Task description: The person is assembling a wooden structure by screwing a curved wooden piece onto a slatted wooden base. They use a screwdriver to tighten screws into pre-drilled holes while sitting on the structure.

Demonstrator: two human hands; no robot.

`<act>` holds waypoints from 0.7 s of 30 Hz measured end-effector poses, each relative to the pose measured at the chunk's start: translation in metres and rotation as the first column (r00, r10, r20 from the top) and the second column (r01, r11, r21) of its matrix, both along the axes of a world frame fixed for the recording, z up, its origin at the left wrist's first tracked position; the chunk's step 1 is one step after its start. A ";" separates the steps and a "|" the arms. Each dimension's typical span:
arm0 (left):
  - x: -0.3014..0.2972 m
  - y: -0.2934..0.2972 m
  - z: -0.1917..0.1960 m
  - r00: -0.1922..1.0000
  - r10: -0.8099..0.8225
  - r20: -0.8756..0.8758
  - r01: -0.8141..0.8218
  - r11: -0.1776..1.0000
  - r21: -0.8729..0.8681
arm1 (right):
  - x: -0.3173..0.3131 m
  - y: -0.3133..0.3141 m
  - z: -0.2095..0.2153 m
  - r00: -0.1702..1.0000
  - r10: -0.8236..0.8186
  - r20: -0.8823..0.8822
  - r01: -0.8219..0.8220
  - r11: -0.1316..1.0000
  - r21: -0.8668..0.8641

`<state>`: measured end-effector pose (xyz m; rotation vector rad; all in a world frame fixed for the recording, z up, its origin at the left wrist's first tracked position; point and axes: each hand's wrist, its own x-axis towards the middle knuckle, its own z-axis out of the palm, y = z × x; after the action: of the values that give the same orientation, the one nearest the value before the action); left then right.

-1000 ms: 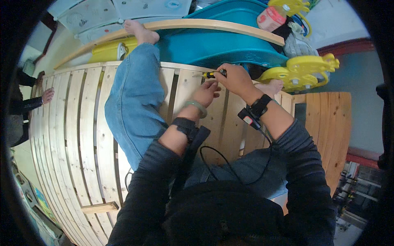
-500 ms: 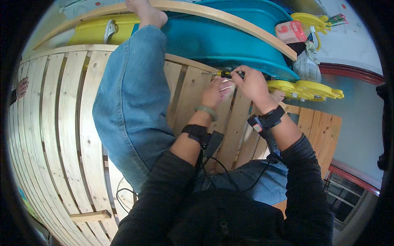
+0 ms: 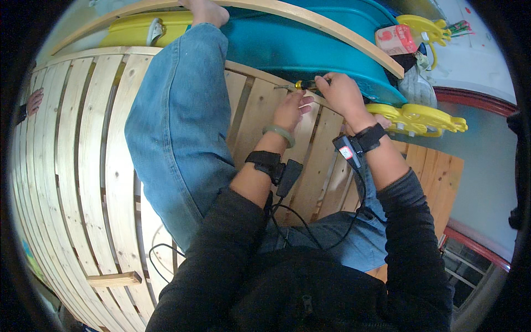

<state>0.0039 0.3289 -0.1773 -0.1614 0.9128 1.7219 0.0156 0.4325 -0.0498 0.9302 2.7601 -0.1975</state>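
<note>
My right hand (image 3: 340,95) is closed round the black end of a screwdriver (image 3: 302,85) with a yellow and black handle. Its metal shaft points left, lying close above the wooden edge rail (image 3: 257,72) of a slatted bed base. Just below the screwdriver, my left hand (image 3: 290,110) lies at the rail with its fingers loosely apart. Those fingertips come close to the handle's front; whether they touch it is unclear. I cannot make out a screw at the tip. Both wrists carry black straps with small devices, and a green bangle (image 3: 279,134) circles the left one.
A blue plastic slide (image 3: 276,47) and a curved wooden strip (image 3: 315,25) lie beyond the rail. Yellow plastic parts (image 3: 420,119) stand at right. A short wood block (image 3: 114,279) rests on the slats at lower left. Another person's hand (image 3: 35,101) shows at far left. Black cables (image 3: 301,221) hang between my arms.
Both hands and the screwdriver sit slightly higher in the picture. My right hand has turned a little on the handle, and the view has shifted slightly.
</note>
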 end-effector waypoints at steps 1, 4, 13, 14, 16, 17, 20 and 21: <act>0.000 0.001 0.000 1.000 0.011 -0.018 -0.011 1.000 0.010 | -0.001 0.001 0.000 0.997 0.069 -0.035 -0.069 0.998 0.001; 0.000 0.001 0.001 0.999 0.019 -0.041 -0.018 1.000 0.008 | -0.003 0.004 0.001 0.971 0.229 -0.063 -0.228 0.974 0.012; 0.018 -0.007 0.001 0.995 0.093 0.048 -0.086 0.989 -0.121 | -0.016 0.008 0.006 0.829 0.556 -0.055 -0.558 0.829 -0.038; 0.022 -0.006 -0.002 0.996 0.092 0.006 -0.090 0.982 -0.163 | -0.019 0.010 0.005 0.808 0.587 -0.043 -0.589 0.808 -0.034; 0.026 -0.006 -0.009 0.961 0.220 -0.165 -0.253 0.943 -0.215 | -0.023 0.014 0.002 0.763 0.645 -0.036 -0.645 0.764 -0.008; 0.025 -0.007 -0.012 0.893 0.342 -0.292 -0.407 0.890 -0.204 | -0.026 0.015 0.002 0.701 0.712 -0.034 -0.711 0.702 0.045; -0.002 -0.018 -0.013 0.668 0.417 -0.616 -0.646 0.736 -0.203 | -0.035 0.011 0.005 0.492 0.870 -0.030 -0.858 0.491 0.153; -0.016 -0.024 -0.009 0.647 0.363 -0.671 -0.675 0.682 -0.282 | -0.038 0.007 0.007 0.429 0.901 -0.055 -0.886 0.432 0.169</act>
<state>-0.0121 0.3053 -0.1859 -0.3097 1.9517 2.0834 -0.0224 0.4397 -0.0433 -0.6985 2.9650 0.1036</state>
